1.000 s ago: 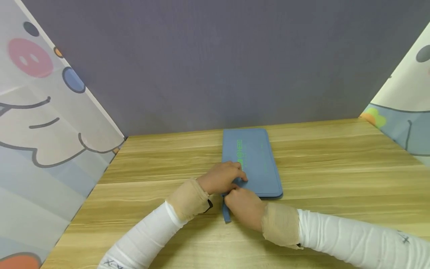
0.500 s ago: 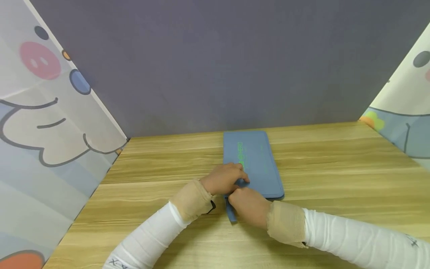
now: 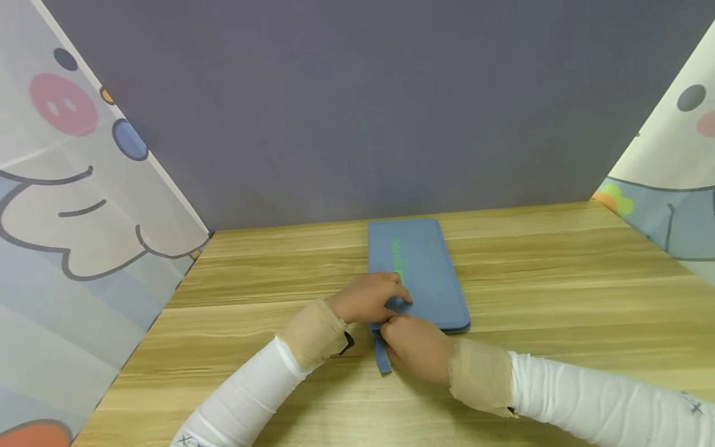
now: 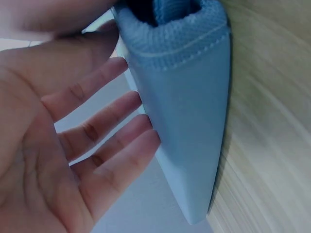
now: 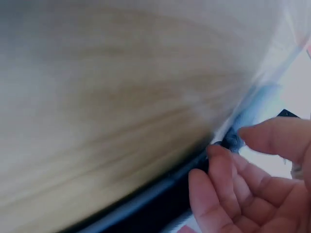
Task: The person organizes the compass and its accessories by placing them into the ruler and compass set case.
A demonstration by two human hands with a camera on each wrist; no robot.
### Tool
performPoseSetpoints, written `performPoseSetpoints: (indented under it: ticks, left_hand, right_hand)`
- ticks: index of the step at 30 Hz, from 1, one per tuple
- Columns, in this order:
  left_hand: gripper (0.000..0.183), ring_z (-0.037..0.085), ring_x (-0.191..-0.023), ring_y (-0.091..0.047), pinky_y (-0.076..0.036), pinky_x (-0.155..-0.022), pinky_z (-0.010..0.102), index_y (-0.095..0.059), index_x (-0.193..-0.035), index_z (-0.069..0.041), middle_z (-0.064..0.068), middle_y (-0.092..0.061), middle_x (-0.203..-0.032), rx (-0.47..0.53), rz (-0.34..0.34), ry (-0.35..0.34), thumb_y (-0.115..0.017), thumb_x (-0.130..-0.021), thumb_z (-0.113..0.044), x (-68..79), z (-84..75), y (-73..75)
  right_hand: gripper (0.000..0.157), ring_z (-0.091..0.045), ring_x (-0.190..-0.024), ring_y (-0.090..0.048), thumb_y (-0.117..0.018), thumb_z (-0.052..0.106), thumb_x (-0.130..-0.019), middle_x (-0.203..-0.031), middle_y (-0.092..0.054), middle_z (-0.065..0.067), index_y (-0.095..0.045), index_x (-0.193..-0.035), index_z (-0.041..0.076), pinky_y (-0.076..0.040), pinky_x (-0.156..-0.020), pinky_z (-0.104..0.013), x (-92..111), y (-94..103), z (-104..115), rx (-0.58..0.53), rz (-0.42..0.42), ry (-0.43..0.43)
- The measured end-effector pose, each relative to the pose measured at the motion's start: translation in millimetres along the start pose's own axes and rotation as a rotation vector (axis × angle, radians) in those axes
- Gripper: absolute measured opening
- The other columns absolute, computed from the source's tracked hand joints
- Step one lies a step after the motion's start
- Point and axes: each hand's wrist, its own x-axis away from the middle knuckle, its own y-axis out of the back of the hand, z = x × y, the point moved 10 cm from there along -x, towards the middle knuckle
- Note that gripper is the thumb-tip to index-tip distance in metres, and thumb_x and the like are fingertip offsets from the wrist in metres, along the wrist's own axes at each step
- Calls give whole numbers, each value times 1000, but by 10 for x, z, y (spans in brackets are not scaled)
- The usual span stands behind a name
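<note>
A flat blue zippered case (image 3: 427, 267) with green lettering lies on the wooden table. My left hand (image 3: 370, 298) rests on its near-left part, and in the left wrist view its extended fingers (image 4: 114, 116) touch the cover. At the near-left corner, my right hand (image 3: 418, 349) has curled fingers that pinch the case's edge. A dark textured bit of it (image 5: 232, 141) shows by the thumb in the right wrist view; whether a zip pull is held is hidden. A blue fabric tab (image 3: 382, 355) hangs from this corner beside the right hand.
A grey panel (image 3: 357, 112) stands behind the wooden table (image 3: 268, 273). Cartoon-printed sheets border it on the left (image 3: 39, 149) and right (image 3: 665, 180). Both forearms wear white sleeves and beige wrist wraps.
The hands keep nearly the same hold at the case's near-left corner. The fabric tab has swung slightly to the right, and the head view has shifted a little.
</note>
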Motion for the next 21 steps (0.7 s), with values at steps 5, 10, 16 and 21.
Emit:
performPoseSetpoints:
  ticks: [5, 10, 16, 21]
  left_hand:
    - [34, 13, -91, -56, -45, -80, 23, -68, -114, -13, 1, -61, -103, 22, -16, -85, -74, -82, -22, 39, 34, -25]
    - [33, 13, -100, -58, -45, -88, 24, -65, -116, -11, 1, -62, -111, 57, -58, -113, -70, -86, -22, 183, 176, -59]
    - [31, 20, -109, -57, -45, -94, 35, -64, -117, -10, 4, -61, -116, 72, -168, 35, -67, -88, -19, 497, 588, 55]
    - [32, 26, -111, -57, -43, -97, 44, -63, -117, -8, 7, -61, -117, 5, -281, 124, -69, -86, -16, 732, 879, 272]
  right_hand:
    - [4, -2, -64, -44, -62, 4, -84, -73, -52, 7, -62, -82, 7, -41, -59, -20, 90, -14, -145, -300, 118, 32]
    - [26, -4, -83, -57, -60, 13, -92, -95, -65, 0, -63, -113, -3, -50, -73, -23, 312, 117, -498, -638, 174, 18]
    - [33, -15, -91, -63, -56, 21, -95, -110, -66, -10, -61, -118, -2, -52, -75, -27, 562, 315, -1158, -720, 114, -109]
    - [51, -34, -114, -52, -62, 27, -92, -129, -54, -17, -48, -131, -3, -44, -91, -49, 682, 493, -1586, -411, -39, -169]
